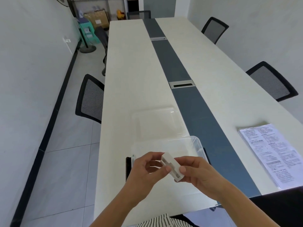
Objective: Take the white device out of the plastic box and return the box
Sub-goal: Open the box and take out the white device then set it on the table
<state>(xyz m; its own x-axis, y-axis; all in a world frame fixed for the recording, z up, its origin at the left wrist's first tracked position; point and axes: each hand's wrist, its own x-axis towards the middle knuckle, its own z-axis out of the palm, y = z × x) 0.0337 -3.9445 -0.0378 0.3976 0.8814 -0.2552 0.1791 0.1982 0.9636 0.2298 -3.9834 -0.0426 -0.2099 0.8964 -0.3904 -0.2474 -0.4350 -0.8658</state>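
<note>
Long and pale, a cream-white conference table point(131, 76) with a dark grey-blue strip point(177, 69) down its middle runs away from the viewer through a narrow room with light grey walls. 2 metal cable hatches point(182, 84) sit in the strip, 1 near and 1 far. 4 black mesh-backed office chairs point(91, 98) show clearly at the sides and far end of the table. A stack of printed white paper sheets point(270, 153) lies on the right half of the table, well apart from the hands.

At the near end of the table stands an open clear plastic box point(195, 142), rectangular with rounded corners. Its clear plastic lid point(155, 122) lies flat on the table just beyond it, on the far side.

Both bare hands are raised above the open box, holding between them a small white rectangular plastic device point(171, 166), tilted so that 1 end points toward the viewer. The device is out of the box, in the air over it. The left hand point(147, 171) has its fingers curled, thumb and fingertips pinching the device's left side. The right hand point(196, 172) grips the device's right side, thumb on top and fingers wrapped beneath.

A striped black-and-white garment point(162, 221) shows at the bottom edge.
</note>
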